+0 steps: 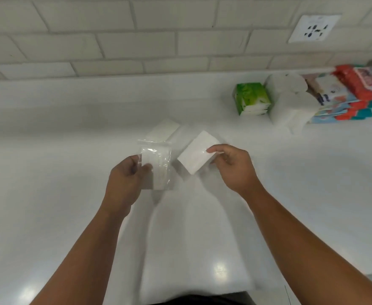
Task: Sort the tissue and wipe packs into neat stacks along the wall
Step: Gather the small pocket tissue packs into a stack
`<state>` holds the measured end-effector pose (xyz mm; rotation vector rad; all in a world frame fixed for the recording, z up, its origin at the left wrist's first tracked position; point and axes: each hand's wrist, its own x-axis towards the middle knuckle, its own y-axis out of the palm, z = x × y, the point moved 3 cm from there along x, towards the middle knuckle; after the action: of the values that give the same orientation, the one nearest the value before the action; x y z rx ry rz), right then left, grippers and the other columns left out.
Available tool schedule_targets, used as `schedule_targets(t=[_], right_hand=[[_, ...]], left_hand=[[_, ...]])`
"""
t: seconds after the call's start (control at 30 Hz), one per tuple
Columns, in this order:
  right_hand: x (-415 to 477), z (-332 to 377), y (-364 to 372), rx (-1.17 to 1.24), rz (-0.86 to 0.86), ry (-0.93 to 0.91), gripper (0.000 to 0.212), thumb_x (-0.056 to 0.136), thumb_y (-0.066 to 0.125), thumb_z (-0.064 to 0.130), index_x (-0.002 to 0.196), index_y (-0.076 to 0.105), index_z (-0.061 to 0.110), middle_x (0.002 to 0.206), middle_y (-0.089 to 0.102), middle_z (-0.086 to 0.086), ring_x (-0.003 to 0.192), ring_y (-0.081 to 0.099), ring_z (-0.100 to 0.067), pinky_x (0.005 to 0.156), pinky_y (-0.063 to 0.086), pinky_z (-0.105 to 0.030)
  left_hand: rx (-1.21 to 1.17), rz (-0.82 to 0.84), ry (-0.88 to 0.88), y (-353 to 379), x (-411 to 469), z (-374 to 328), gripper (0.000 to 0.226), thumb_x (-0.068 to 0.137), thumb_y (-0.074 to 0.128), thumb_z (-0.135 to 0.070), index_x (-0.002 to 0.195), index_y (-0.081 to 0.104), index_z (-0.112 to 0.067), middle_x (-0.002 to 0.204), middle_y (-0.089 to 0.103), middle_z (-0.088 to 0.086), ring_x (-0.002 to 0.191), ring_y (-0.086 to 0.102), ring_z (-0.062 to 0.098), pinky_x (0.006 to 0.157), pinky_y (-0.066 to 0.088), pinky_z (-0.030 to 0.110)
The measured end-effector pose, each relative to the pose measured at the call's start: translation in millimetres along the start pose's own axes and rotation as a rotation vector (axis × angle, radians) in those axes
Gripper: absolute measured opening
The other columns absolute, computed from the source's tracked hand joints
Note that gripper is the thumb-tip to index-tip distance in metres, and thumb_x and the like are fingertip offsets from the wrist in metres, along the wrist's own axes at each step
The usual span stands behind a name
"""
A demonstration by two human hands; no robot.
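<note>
Status: well along, not finished.

Sorted, far right against the white tiled wall (114, 40): a stack of green-and-white tissue packs (252, 99), plain white tissue packs (290, 104) and red-and-blue wipe packs (348, 100).

Unsorted, mid white surface (70, 128): your left hand (125, 179) grips a clear-wrapped white tissue pack (156, 166). Your right hand (231, 166) pinches a plain white rectangular pack (197, 155). A third flat white pack (163, 129) lies just behind them.

Judgement: three packs left to place at the wall.
</note>
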<state>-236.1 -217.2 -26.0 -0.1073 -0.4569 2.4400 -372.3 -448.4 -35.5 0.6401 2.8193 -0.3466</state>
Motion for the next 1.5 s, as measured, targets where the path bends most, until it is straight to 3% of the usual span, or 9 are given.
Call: schedule_targets(t=[0.27,0.47,0.67,0.87,0.97,1.13,1.27,1.37,1.5], right_hand=[[-23.1,-15.5,-91.9,0.273,-0.219,0.181,0.029,0.087,0.062,-0.006,0.096,0.068,0.02,0.083,0.065,0.018,0.067,0.061,-0.012,0.067,0.05,-0.029],[-38.9,-38.3,-143.3,0.328,-0.313,0.228,0.058,0.087,0.06,-0.002,0.127,0.058,0.04,0.103,0.065,-0.014,0.085,0.064,-0.012,0.078,0.056,-0.035],[-49.6,-71.8,-163.6,0.52,-0.395,0.404,0.061,0.091,0.05,-0.006,0.14,0.046,0.031,0.094,0.065,-0.002,0.091,0.059,-0.023,0.087,0.051,-0.044],[-51.3,-67.9,-162.9,0.864,-0.263,0.557,0.016,0.093,0.046,0.018,0.103,0.058,0.016,0.082,0.052,-0.007,0.054,0.038,-0.017,0.053,0.03,-0.029],[-52.6,-62.5,-159.6,1.085,-0.033,0.55,0.039,0.079,0.066,0.05,0.097,0.052,0.019,0.083,0.054,-0.004,0.057,0.037,-0.017,0.055,0.024,-0.029],[-51.6,-56.9,-152.4,1.27,0.082,0.508,0.026,0.081,0.059,0.032,0.097,0.051,0.013,0.099,0.054,-0.013,0.069,0.044,-0.021,0.061,0.03,-0.033],[-44.4,-51.9,-146.5,1.202,0.08,0.504,0.042,0.091,0.043,0.022,0.124,0.057,0.001,0.115,0.062,-0.023,0.091,0.059,-0.034,0.082,0.046,-0.043],[-38.2,-49.6,-139.5,0.983,0.035,0.492,0.041,0.094,0.054,0.019,0.128,0.058,-0.004,0.126,0.063,-0.026,0.114,0.062,-0.041,0.098,0.049,-0.051],[-30.1,-41.8,-129.6,0.769,0.079,0.411,0.027,0.097,0.057,0.017,0.117,0.067,0.001,0.114,0.071,-0.019,0.103,0.07,-0.033,0.09,0.056,-0.046]], left_hand=[[-0.039,0.118,-0.056,92.1,-1.1,-8.9,0.021,0.085,0.081,-0.015,0.088,0.064,-0.002,0.075,0.065,0.008,0.068,0.062,0.015,0.077,0.062,0.034],[-0.036,0.236,-0.115,154.5,-8.4,-11.9,0.027,0.085,0.082,-0.015,0.074,0.058,-0.007,0.059,0.05,0.002,0.053,0.041,0.017,0.063,0.043,0.031],[0.013,0.227,-0.192,196.2,-10.5,-5.7,0.026,0.079,0.087,-0.016,0.087,0.067,-0.001,0.058,0.056,0.001,0.049,0.046,0.015,0.056,0.048,0.028],[0.192,0.165,-0.155,211.5,-4.6,4.0,0.029,0.072,0.092,-0.024,0.082,0.067,-0.012,0.066,0.066,-0.001,0.053,0.056,0.015,0.066,0.056,0.034],[0.3,0.135,-0.099,213.6,-4.7,4.9,0.029,0.071,0.091,-0.032,0.081,0.066,-0.02,0.081,0.071,0.0,0.068,0.064,0.019,0.078,0.059,0.039],[0.454,0.1,-0.021,209.8,-9.5,-2.1,0.04,0.076,0.086,-0.04,0.102,0.065,-0.019,0.094,0.066,-0.002,0.089,0.064,0.019,0.081,0.053,0.031],[0.495,0.013,0.164,205.7,-19.2,-21.5,0.043,0.085,0.078,-0.042,0.119,0.061,-0.021,0.111,0.057,-0.004,0.094,0.057,0.011,0.083,0.043,0.024],[0.306,0.179,0.166,210.3,-31.2,-44.0,0.019,0.093,0.071,-0.037,0.107,0.07,-0.025,0.095,0.069,-0.012,0.075,0.061,0.007,0.075,0.048,0.022],[0.17,0.408,0.155,216.4,-44.4,-61.5,0.01,0.096,0.069,-0.022,0.096,0.076,-0.015,0.068,0.068,-0.01,0.055,0.056,0.007,0.061,0.049,0.02]])
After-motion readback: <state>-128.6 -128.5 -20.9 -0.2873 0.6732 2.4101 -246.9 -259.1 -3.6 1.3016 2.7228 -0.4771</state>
